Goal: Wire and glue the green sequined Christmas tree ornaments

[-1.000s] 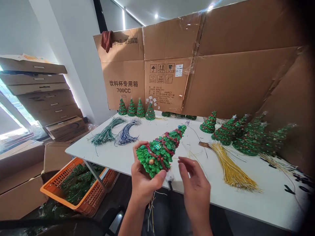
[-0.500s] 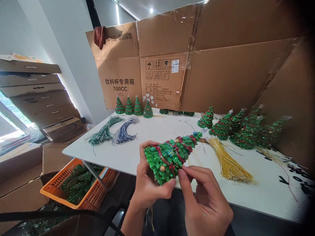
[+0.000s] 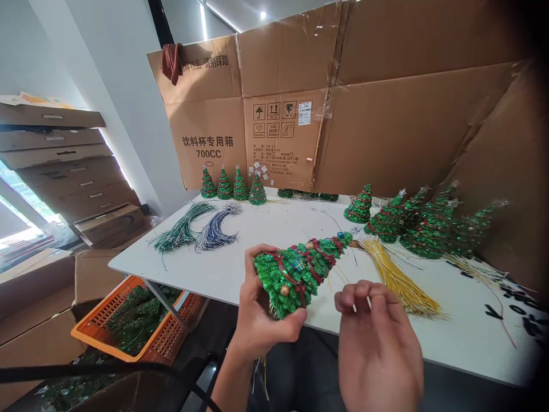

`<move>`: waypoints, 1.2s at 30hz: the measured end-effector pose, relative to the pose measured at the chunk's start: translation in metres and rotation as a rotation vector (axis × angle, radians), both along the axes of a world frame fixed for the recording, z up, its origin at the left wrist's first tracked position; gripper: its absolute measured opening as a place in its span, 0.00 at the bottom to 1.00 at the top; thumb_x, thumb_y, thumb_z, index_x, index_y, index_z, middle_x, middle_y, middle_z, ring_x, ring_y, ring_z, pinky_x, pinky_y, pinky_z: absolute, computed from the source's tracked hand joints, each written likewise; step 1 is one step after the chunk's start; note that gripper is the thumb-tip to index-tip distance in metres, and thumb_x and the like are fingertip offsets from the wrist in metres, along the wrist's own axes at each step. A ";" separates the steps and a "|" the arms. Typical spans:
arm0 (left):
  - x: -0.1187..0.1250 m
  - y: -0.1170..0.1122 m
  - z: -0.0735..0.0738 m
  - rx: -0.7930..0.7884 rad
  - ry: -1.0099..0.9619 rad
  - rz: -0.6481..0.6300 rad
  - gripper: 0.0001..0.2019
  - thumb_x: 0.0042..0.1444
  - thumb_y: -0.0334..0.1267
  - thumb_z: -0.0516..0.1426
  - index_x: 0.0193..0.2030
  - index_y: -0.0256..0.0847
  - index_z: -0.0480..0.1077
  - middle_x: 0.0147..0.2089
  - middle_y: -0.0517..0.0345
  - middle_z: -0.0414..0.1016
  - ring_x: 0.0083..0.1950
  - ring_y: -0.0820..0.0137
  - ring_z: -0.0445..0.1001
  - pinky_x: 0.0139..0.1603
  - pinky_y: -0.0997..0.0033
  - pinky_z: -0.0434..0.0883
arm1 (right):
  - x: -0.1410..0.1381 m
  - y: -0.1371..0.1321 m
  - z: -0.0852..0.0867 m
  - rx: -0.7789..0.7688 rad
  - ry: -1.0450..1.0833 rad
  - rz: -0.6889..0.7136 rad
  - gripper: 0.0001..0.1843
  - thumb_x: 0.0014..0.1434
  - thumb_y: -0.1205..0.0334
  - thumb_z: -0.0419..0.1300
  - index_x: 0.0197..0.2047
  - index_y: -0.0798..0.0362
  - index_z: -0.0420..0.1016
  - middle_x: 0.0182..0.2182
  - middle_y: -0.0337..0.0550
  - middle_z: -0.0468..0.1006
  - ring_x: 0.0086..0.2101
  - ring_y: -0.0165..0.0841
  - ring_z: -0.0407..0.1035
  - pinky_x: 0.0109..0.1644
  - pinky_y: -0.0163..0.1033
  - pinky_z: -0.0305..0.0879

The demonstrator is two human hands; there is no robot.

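Observation:
My left hand (image 3: 266, 315) grips a large glittery green cone-shaped Christmas tree ornament (image 3: 298, 274) near its base, with the tip pointing right. The tree has red garland and small beads. My right hand (image 3: 377, 355) is apart from the tree, just to its right, over the table edge. Its fingertips pinch a thin pale wire (image 3: 361, 303), mostly hidden by the fingers. Nearest that hand is a bundle of yellow wires (image 3: 398, 280) on the white table (image 3: 274, 220).
Green (image 3: 182, 232) and blue (image 3: 214, 232) wire bundles lie on the table. Small finished trees (image 3: 225, 186) stand at the back, larger ones (image 3: 429, 229) at the right. A cardboard wall (image 3: 283, 137) stands behind. An orange basket (image 3: 107, 346) of trees sits on the floor at left.
My right hand has come away from the tree and moved right and towards me, its fingers now pinched together. The tree stays in my left hand, turned slightly.

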State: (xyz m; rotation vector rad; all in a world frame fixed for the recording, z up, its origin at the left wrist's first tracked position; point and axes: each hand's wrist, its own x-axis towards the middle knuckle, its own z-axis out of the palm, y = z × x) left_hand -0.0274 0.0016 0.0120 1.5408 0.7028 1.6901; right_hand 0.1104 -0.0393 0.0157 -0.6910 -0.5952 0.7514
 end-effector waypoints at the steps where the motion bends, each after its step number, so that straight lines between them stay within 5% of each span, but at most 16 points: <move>1: 0.000 0.000 0.000 -0.016 -0.011 -0.008 0.18 0.51 0.48 0.72 0.44 0.43 0.78 0.60 0.46 0.67 0.53 0.53 0.79 0.51 0.55 0.82 | 0.003 0.003 -0.002 -0.048 0.082 0.000 0.10 0.71 0.53 0.65 0.37 0.46 0.79 0.38 0.37 0.71 0.38 0.32 0.67 0.45 0.40 0.65; 6: 0.001 -0.001 -0.006 -0.129 -0.139 -0.151 0.35 0.50 0.53 0.75 0.62 0.47 0.73 0.56 0.46 0.74 0.47 0.54 0.82 0.45 0.55 0.83 | 0.001 0.013 -0.008 -0.187 0.166 0.209 0.17 0.68 0.42 0.65 0.47 0.46 0.85 0.50 0.46 0.82 0.54 0.43 0.76 0.59 0.52 0.73; 9: 0.000 -0.002 -0.008 -0.170 -0.132 -0.251 0.28 0.51 0.54 0.75 0.55 0.45 0.79 0.64 0.43 0.69 0.54 0.50 0.81 0.52 0.52 0.84 | -0.014 0.010 -0.006 -0.172 0.184 0.429 0.26 0.68 0.36 0.64 0.64 0.37 0.79 0.65 0.43 0.79 0.69 0.48 0.68 0.68 0.60 0.71; 13: -0.005 -0.003 -0.006 -0.190 -0.013 -0.308 0.25 0.52 0.60 0.74 0.45 0.41 0.84 0.67 0.40 0.67 0.67 0.41 0.75 0.64 0.46 0.81 | -0.030 0.002 -0.006 -0.233 0.252 0.430 0.39 0.64 0.35 0.69 0.75 0.33 0.68 0.70 0.40 0.76 0.73 0.46 0.64 0.72 0.62 0.70; 17: -0.012 0.000 -0.002 -0.076 0.054 -0.344 0.30 0.57 0.69 0.66 0.49 0.43 0.86 0.70 0.39 0.66 0.75 0.36 0.66 0.75 0.36 0.70 | -0.030 0.000 -0.005 -0.214 0.281 0.379 0.39 0.65 0.36 0.69 0.75 0.34 0.68 0.73 0.39 0.73 0.73 0.45 0.64 0.76 0.60 0.66; 22: -0.015 0.005 -0.005 0.003 0.120 -0.300 0.26 0.71 0.62 0.54 0.48 0.47 0.87 0.76 0.47 0.63 0.73 0.40 0.68 0.76 0.38 0.68 | -0.028 -0.001 0.000 -0.166 0.278 0.349 0.38 0.67 0.38 0.68 0.76 0.30 0.65 0.75 0.36 0.70 0.74 0.44 0.62 0.77 0.61 0.63; 30: -0.014 0.006 -0.008 0.022 0.149 -0.218 0.15 0.73 0.48 0.59 0.44 0.47 0.86 0.67 0.44 0.68 0.63 0.50 0.73 0.67 0.48 0.74 | -0.027 -0.004 0.004 -0.210 0.300 0.414 0.31 0.66 0.34 0.65 0.68 0.36 0.77 0.70 0.42 0.77 0.72 0.50 0.66 0.72 0.65 0.69; 36: -0.005 0.006 -0.006 0.068 0.171 -0.080 0.10 0.67 0.47 0.66 0.40 0.46 0.85 0.63 0.44 0.71 0.60 0.52 0.74 0.60 0.53 0.75 | -0.027 -0.002 0.004 -0.242 0.312 0.421 0.31 0.62 0.32 0.68 0.63 0.36 0.82 0.68 0.40 0.79 0.70 0.48 0.70 0.76 0.62 0.65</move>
